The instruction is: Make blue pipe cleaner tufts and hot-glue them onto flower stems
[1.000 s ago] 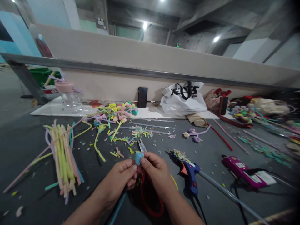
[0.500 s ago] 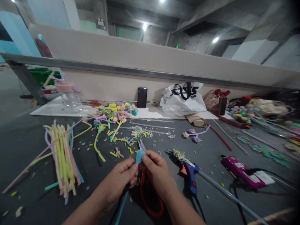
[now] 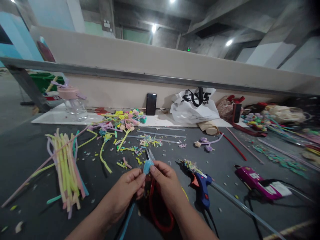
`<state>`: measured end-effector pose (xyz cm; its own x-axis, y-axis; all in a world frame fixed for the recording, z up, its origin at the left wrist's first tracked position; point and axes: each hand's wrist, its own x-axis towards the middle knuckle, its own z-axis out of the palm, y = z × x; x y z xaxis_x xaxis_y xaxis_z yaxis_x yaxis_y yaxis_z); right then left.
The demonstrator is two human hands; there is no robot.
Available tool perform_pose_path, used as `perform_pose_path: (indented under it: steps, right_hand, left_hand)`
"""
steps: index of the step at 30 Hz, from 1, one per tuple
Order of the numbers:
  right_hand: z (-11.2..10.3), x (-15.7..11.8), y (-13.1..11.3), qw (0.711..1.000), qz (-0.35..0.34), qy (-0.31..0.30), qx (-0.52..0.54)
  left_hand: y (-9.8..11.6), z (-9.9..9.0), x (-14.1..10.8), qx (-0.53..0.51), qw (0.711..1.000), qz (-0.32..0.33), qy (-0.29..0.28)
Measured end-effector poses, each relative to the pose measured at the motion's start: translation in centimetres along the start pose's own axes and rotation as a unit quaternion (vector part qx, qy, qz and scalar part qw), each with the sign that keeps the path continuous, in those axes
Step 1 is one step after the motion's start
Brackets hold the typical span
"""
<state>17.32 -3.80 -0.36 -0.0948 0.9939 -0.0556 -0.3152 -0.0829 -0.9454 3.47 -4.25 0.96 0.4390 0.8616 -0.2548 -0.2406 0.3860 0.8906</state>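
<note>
A small light-blue fuzzy piece [image 3: 148, 166] is pinched between my two hands, its blue stem [image 3: 127, 220] trailing down toward the bottom edge. My left hand [image 3: 131, 186] grips it from below at the left. From the right, my right hand [image 3: 163, 176] holds its upper end between thumb and fingers. Red-handled scissors [image 3: 162, 226] lie under my hands, their blades [image 3: 149, 154] showing just beyond the blue piece. Part of the scissors' handle is hidden by my right hand.
Fuzzy stems [image 3: 66, 166] lie bundled at the left. A blue glue gun [image 3: 204, 190] and a purple device [image 3: 258, 181] are at the right. Behind are flowers [image 3: 125, 118], a phone [image 3: 151, 104], a jar [image 3: 75, 108] and a white bag [image 3: 195, 108]. Scraps litter the dark table [image 3: 105, 180].
The blue piece has tilted and shifted slightly left between my fingers, and it looks more spread out. Both hands keep their hold.
</note>
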Motion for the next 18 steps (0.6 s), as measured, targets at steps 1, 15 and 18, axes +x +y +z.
perform_pose_path:
  steps: [1,15,18]
  right_hand:
    - [0.0,0.0,0.1,1.000,-0.003,-0.001,-0.002]
    - [0.1,-0.1,0.5,0.999,-0.018,0.002,0.028]
    - [0.1,-0.3,0.2,0.998,-0.011,-0.023,0.058]
  left_hand:
    - [0.0,0.0,0.0,0.000,1.000,0.000,-0.003]
    - [-0.2,-0.1,-0.1,-0.047,0.999,-0.017,0.011]
    - [0.3,0.2,-0.3,-0.081,0.996,-0.019,-0.010]
